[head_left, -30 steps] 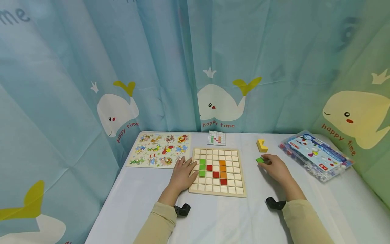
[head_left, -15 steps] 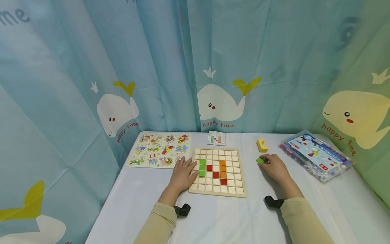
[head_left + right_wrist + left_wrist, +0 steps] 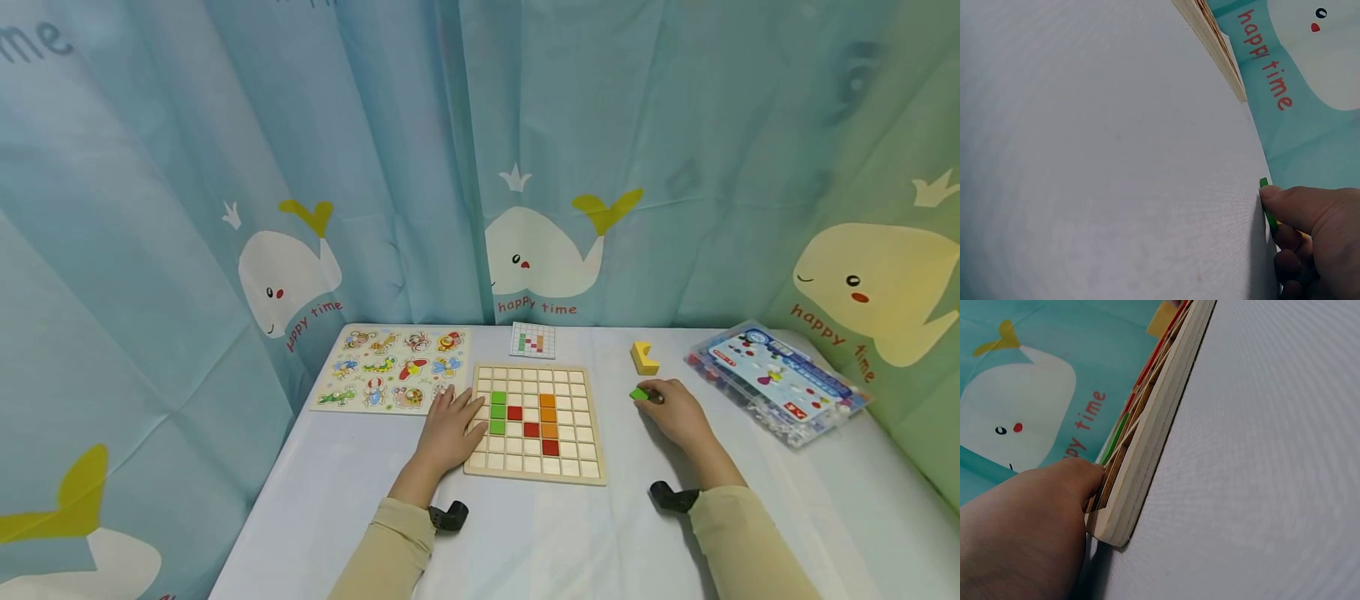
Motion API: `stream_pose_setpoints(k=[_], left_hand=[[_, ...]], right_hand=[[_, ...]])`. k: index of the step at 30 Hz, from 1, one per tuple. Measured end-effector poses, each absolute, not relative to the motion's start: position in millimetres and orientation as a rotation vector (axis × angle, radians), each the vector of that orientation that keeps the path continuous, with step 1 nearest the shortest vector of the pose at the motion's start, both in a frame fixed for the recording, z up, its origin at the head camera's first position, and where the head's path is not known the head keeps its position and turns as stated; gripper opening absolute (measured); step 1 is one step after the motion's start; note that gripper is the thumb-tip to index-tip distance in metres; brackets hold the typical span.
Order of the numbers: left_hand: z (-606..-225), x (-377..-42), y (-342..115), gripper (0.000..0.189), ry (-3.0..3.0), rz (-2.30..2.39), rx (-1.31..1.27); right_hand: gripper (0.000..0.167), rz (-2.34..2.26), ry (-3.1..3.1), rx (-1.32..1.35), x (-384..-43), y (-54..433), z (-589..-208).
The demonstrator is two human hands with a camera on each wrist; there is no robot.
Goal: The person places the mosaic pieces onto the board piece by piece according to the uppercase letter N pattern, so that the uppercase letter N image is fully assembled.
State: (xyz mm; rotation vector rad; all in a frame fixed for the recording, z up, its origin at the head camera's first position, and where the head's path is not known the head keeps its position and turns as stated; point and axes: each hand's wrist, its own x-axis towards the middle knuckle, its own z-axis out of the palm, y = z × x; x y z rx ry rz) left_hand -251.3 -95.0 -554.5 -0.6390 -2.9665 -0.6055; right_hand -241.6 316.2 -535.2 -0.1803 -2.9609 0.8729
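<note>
My left hand [image 3: 444, 429] lies with spread fingers over the left edge of a wooden grid board [image 3: 536, 475]. In the left wrist view its thumb [image 3: 1085, 475] touches the board's rim. Green tiles [image 3: 498, 412], orange tiles [image 3: 549, 414] and several red tiles [image 3: 532, 430] sit in the grid. To the right of the board, my right hand [image 3: 678, 410] pinches a green tile [image 3: 1269, 206] between thumb and fingers, tilted up just at the tabletop. Part of that tile is hidden by the fingers.
A yellow notched block [image 3: 644, 359] stands behind my right hand. Farther right is a clear plastic case [image 3: 780, 383] with a printed lid. An insect puzzle board [image 3: 390, 367] lies at the left, and a small pattern card [image 3: 533, 340] behind the grid board. A curtain [image 3: 420, 167] closes the back.
My right hand has lifted the green tile from a flatter position to a tilted one and shifted very slightly. The left hand and the board have stayed put.
</note>
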Motion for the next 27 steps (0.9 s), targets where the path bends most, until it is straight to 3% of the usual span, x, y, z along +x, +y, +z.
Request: stream_pose_setpoints(k=[27], left_hand=[[-555.2, -251.6, -95.3, 0.054, -2.978, -0.612, -0.633]], right_hand=[[0.037, 0.898, -2.888, -0.028, -234.7, 304.1, -518.7]])
